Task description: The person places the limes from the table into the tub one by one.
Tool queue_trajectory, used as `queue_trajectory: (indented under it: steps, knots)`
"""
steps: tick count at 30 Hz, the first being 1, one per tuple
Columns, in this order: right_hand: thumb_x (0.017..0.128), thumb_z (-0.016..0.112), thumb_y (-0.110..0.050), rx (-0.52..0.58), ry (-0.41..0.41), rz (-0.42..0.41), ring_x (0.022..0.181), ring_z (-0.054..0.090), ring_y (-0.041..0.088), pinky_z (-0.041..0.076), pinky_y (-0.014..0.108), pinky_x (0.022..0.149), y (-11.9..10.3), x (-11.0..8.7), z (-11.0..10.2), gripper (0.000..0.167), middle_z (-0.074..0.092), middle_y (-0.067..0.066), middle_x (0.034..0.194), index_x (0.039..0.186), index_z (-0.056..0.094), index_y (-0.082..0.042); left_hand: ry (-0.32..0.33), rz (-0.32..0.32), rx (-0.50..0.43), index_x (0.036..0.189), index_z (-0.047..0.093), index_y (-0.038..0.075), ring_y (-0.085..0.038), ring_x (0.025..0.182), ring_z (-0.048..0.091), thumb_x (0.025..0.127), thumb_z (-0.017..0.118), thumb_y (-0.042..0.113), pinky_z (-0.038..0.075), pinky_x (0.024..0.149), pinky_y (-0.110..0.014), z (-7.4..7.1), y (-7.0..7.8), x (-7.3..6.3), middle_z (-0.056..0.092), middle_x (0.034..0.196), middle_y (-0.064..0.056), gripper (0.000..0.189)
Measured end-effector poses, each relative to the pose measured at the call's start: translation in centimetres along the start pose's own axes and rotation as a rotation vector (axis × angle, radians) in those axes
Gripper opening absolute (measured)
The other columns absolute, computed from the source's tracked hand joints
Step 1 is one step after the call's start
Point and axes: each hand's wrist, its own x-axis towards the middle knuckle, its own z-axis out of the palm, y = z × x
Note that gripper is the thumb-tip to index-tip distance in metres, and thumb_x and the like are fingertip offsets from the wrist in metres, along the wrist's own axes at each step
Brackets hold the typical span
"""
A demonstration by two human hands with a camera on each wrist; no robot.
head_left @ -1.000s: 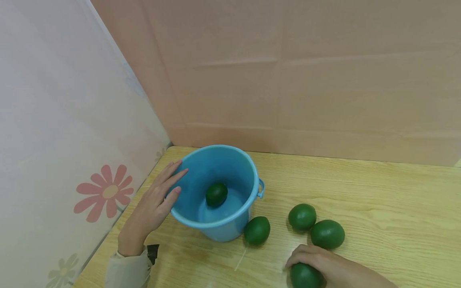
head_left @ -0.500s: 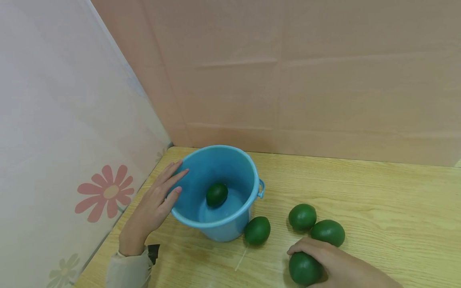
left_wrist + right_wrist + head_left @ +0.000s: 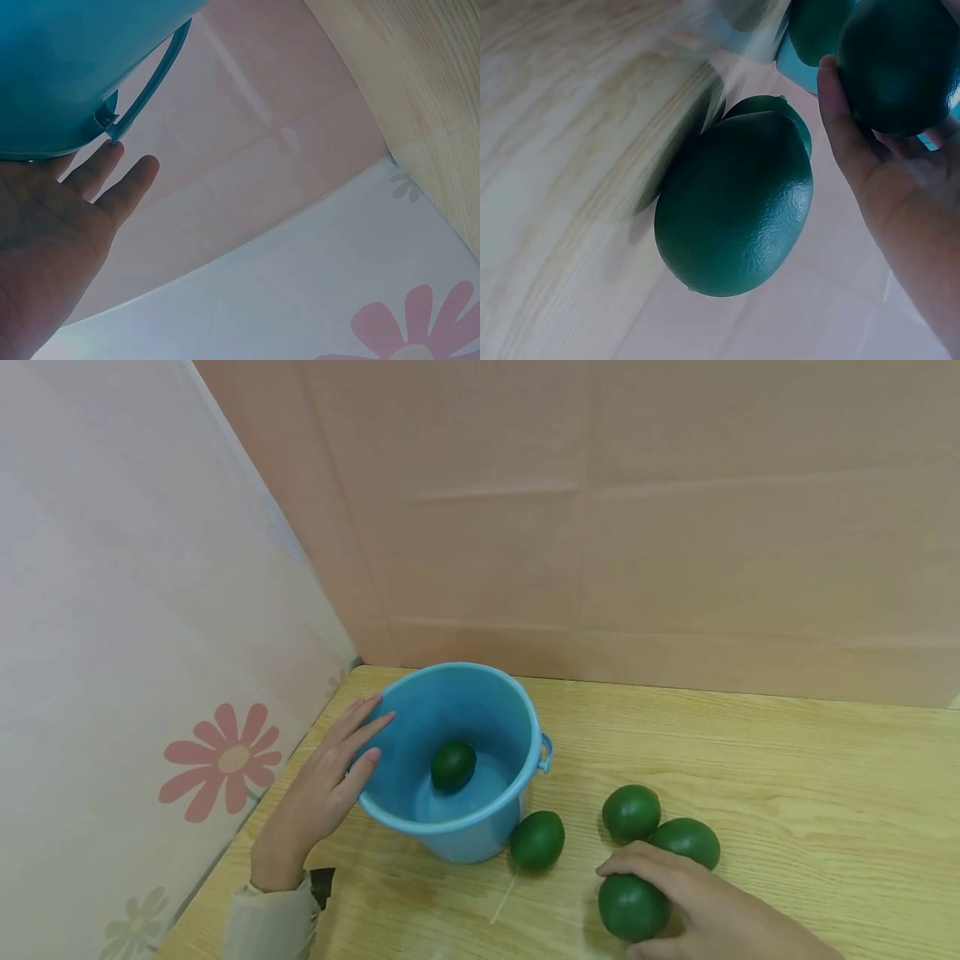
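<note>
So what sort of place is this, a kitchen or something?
Maybe a screened-off table corner indoors; I can't tell which room. You can see a wood-grain table, a creased pinkish backdrop behind it, and a pale flower-print covering along its left side.

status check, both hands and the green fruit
Left hand at blue bucket, fingers extended. Right hand gripping one green fruit. Possibly in the way: another fruit beside bucket.

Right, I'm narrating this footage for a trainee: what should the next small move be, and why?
I'd probably have the right grip lift its green fruit and carry it left, over the blue bucket. That fruit is already held, a similar fruit lies inside the bucket, and the left grip is at the bucket's left side, perhaps to steady it.
</note>
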Motion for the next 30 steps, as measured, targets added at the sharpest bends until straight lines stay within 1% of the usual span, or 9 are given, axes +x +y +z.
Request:
queue_trajectory:
  steps: [3, 6, 8, 12, 15, 18, 24, 28, 30]
  knots:
    - [0.085, 0.074, -0.048, -0.011, 0.017, -0.043, 0.117, 0.051, -0.002, 0.049, 0.016, 0.082, 0.2, 0.0, 0.0, 0.060, 0.055, -0.004, 0.136, 0.138, 0.050, -0.031, -0.003, -0.001, -0.002, 0.149, 0.046, 0.015, -0.037, 0.152, 0.018, 0.104, 0.047, 0.021, 0.039, 0.104, -0.071, 0.0, 0.0, 0.0, 0.026, 0.165, -0.004, 0.046]
    - [0.085, 0.074, -0.047, -0.071, 0.070, -0.114, 0.118, 0.052, -0.001, 0.050, 0.017, 0.082, 0.3, 0.0, 0.0, 0.061, 0.056, -0.005, 0.135, 0.138, 0.050, -0.029, -0.008, -0.001, -0.005, 0.149, 0.046, 0.016, -0.037, 0.153, 0.017, 0.104, 0.046, 0.023, 0.038, 0.105, -0.071, 0.0, 0.0, 0.0, 0.026, 0.165, -0.003, 0.046]
    - [0.084, 0.075, -0.048, -0.117, 0.112, -0.130, 0.117, 0.053, -0.001, 0.051, 0.017, 0.082, 0.1, 0.0, 0.0, 0.062, 0.057, -0.007, 0.134, 0.137, 0.050, -0.030, -0.010, 0.000, -0.005, 0.149, 0.046, 0.015, -0.036, 0.153, 0.017, 0.104, 0.046, 0.023, 0.037, 0.105, -0.071, 0.0, 0.0, 0.0, 0.026, 0.165, -0.004, 0.046]
    - [0.082, 0.075, -0.050, -0.149, 0.159, -0.103, 0.112, 0.055, -0.002, 0.052, 0.018, 0.081, -0.8, -0.1, -0.2, 0.060, 0.057, -0.014, 0.130, 0.134, 0.050, -0.034, -0.009, 0.009, -0.004, 0.149, 0.046, 0.014, -0.037, 0.153, 0.017, 0.104, 0.046, 0.022, 0.037, 0.106, -0.071, 0.1, 0.0, 0.0, 0.026, 0.165, -0.005, 0.045]
    - [0.082, 0.076, -0.049, -0.171, 0.194, -0.120, 0.107, 0.056, -0.002, 0.053, 0.018, 0.079, -1.3, 0.0, -0.4, 0.057, 0.056, -0.015, 0.128, 0.131, 0.051, -0.035, -0.007, 0.013, -0.004, 0.149, 0.047, 0.014, -0.038, 0.152, 0.018, 0.104, 0.046, 0.022, 0.036, 0.106, -0.071, 0.1, 0.0, 0.0, 0.026, 0.164, -0.005, 0.045]
    - [0.082, 0.078, -0.044, -0.222, 0.251, -0.184, 0.104, 0.057, -0.002, 0.054, 0.018, 0.077, -1.6, 0.2, -0.7, 0.055, 0.056, -0.015, 0.127, 0.130, 0.051, -0.036, -0.007, 0.011, -0.001, 0.149, 0.047, 0.014, -0.038, 0.152, 0.017, 0.104, 0.046, 0.022, 0.037, 0.105, -0.071, 0.1, 0.0, 0.0, 0.026, 0.164, -0.005, 0.045]
    - [0.077, 0.085, -0.037, -0.326, 0.376, -0.278, 0.101, 0.056, -0.002, 0.053, 0.020, 0.076, -2.3, 0.6, -1.3, 0.064, 0.057, -0.018, 0.124, 0.132, 0.052, -0.036, -0.005, 0.009, 0.002, 0.149, 0.047, 0.014, -0.036, 0.153, 0.017, 0.104, 0.046, 0.023, 0.038, 0.105, -0.070, 0.1, 0.0, 0.0, 0.026, 0.164, -0.006, 0.045]
    - [0.076, 0.086, -0.036, -0.313, 0.415, -0.275, 0.100, 0.057, -0.002, 0.054, 0.020, 0.076, -3.0, 0.9, -1.7, 0.062, 0.055, -0.017, 0.123, 0.129, 0.053, -0.035, -0.003, 0.013, 0.004, 0.149, 0.047, 0.014, -0.037, 0.153, 0.017, 0.104, 0.046, 0.022, 0.037, 0.105, -0.071, 0.1, 0.0, 0.1, 0.026, 0.164, -0.006, 0.045]
    - [0.075, 0.085, -0.040, -0.312, 0.430, -0.251, 0.099, 0.058, -0.001, 0.055, 0.020, 0.076, -3.4, 0.9, -1.9, 0.062, 0.054, -0.018, 0.123, 0.128, 0.053, -0.037, -0.001, 0.017, 0.004, 0.149, 0.047, 0.014, -0.037, 0.153, 0.018, 0.104, 0.046, 0.022, 0.037, 0.106, -0.070, 0.1, 0.0, 0.1, 0.026, 0.164, -0.005, 0.045]
